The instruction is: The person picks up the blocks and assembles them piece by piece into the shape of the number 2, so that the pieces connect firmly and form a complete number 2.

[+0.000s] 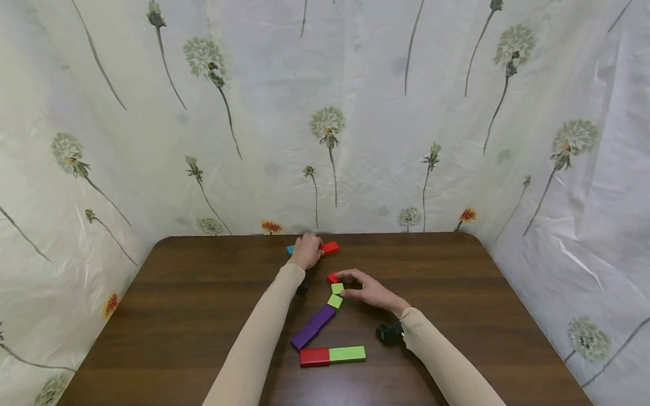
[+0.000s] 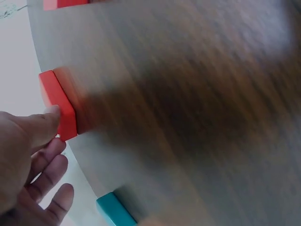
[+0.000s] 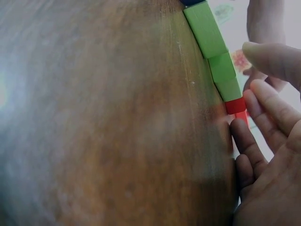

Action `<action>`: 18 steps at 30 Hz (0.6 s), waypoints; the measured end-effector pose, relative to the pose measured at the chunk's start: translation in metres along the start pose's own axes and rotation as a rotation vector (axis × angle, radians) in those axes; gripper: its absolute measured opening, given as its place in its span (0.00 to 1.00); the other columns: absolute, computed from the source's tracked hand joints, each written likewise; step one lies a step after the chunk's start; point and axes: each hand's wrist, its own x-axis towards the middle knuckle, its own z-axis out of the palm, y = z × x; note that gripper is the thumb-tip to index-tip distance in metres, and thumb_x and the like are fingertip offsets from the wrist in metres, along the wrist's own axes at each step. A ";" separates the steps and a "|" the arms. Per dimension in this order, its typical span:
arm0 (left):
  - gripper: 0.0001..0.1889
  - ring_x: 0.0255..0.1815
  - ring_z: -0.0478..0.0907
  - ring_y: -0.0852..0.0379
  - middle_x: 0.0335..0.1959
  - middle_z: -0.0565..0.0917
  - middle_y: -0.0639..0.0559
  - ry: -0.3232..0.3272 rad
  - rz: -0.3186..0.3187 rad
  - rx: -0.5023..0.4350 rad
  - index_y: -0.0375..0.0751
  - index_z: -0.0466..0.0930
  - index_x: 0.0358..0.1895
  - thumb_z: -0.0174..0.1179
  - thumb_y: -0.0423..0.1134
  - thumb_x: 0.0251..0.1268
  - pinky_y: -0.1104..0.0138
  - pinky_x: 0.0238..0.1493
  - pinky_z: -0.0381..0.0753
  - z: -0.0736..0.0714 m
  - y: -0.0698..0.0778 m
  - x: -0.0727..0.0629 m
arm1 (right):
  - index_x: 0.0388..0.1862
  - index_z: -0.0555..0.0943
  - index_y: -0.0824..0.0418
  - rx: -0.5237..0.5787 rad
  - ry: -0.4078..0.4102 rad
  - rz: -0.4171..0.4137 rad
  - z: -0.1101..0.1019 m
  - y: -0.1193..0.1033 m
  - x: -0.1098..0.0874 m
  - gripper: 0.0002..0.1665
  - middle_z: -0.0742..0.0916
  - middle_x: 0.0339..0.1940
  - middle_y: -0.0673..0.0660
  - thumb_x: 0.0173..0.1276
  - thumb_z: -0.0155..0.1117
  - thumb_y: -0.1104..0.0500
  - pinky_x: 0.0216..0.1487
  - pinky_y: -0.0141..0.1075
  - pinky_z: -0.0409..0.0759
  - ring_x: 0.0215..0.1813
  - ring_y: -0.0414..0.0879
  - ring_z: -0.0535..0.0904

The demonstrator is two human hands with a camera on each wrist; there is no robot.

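Far back on the table, my left hand (image 1: pixel 308 251) pinches a red block (image 2: pixel 63 106) at one end, thumb on its face and fingertips by its lower corner. A blue block (image 1: pixel 290 250) lies just left of that hand, partly hidden by it. My right hand (image 1: pixel 371 292) curves loosely beside a small red block (image 1: pixel 332 278) and a green cube (image 1: pixel 336 288), thumb and fingers apart. Against that cube sits a second green cube (image 1: pixel 335 301). In the right wrist view the fingertips are right at the red block's side.
A purple line of blocks (image 1: pixel 313 327) runs diagonally toward me from the cubes. Closest to me, a red block (image 1: pixel 314 357) and a long green block (image 1: pixel 347 354) lie end to end. A patterned curtain (image 1: pixel 368 183) stands behind the table's far edge.
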 end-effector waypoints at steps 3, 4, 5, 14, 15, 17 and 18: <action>0.13 0.55 0.73 0.46 0.51 0.80 0.45 -0.031 -0.011 -0.033 0.40 0.83 0.51 0.60 0.40 0.67 0.52 0.58 0.71 0.001 -0.001 0.002 | 0.67 0.68 0.66 -0.003 -0.006 -0.003 -0.001 -0.003 -0.001 0.30 0.74 0.65 0.65 0.69 0.63 0.59 0.65 0.59 0.62 0.65 0.62 0.67; 0.13 0.54 0.73 0.46 0.50 0.80 0.46 -0.016 0.009 -0.038 0.40 0.83 0.51 0.59 0.41 0.68 0.53 0.56 0.72 0.008 -0.007 0.007 | 0.68 0.68 0.66 -0.002 -0.010 -0.002 0.000 -0.001 0.001 0.30 0.74 0.66 0.65 0.69 0.62 0.59 0.65 0.59 0.62 0.65 0.63 0.67; 0.13 0.54 0.73 0.46 0.49 0.80 0.45 -0.022 0.014 -0.047 0.40 0.83 0.51 0.59 0.41 0.68 0.53 0.56 0.72 0.008 -0.009 0.006 | 0.68 0.68 0.66 -0.002 -0.014 0.003 0.001 0.003 0.002 0.31 0.74 0.66 0.65 0.69 0.62 0.59 0.65 0.59 0.62 0.65 0.63 0.67; 0.14 0.59 0.70 0.45 0.52 0.78 0.45 -0.069 0.048 -0.121 0.39 0.82 0.54 0.58 0.38 0.68 0.52 0.62 0.68 -0.005 -0.015 -0.011 | 0.67 0.70 0.55 -0.011 0.034 0.020 0.005 0.029 0.009 0.29 0.74 0.66 0.57 0.68 0.63 0.54 0.65 0.56 0.62 0.65 0.56 0.67; 0.14 0.59 0.70 0.46 0.52 0.78 0.46 -0.072 0.051 -0.120 0.39 0.82 0.54 0.58 0.38 0.68 0.53 0.62 0.68 -0.006 -0.016 -0.012 | 0.67 0.71 0.53 -0.013 0.039 0.024 0.005 0.029 0.009 0.29 0.75 0.66 0.56 0.68 0.64 0.53 0.65 0.55 0.63 0.65 0.54 0.68; 0.14 0.59 0.70 0.47 0.52 0.78 0.47 -0.080 0.054 -0.124 0.41 0.82 0.54 0.59 0.39 0.68 0.53 0.63 0.67 -0.007 -0.019 -0.015 | 0.66 0.71 0.50 -0.020 0.043 0.026 0.004 0.030 0.009 0.28 0.75 0.65 0.53 0.68 0.64 0.51 0.64 0.52 0.64 0.64 0.52 0.68; 0.14 0.59 0.70 0.47 0.53 0.78 0.47 -0.085 0.056 -0.124 0.41 0.82 0.54 0.59 0.39 0.68 0.53 0.63 0.66 -0.007 -0.020 -0.017 | 0.66 0.71 0.49 -0.025 0.044 0.028 0.004 0.030 0.010 0.28 0.76 0.65 0.52 0.68 0.64 0.50 0.63 0.51 0.65 0.63 0.50 0.69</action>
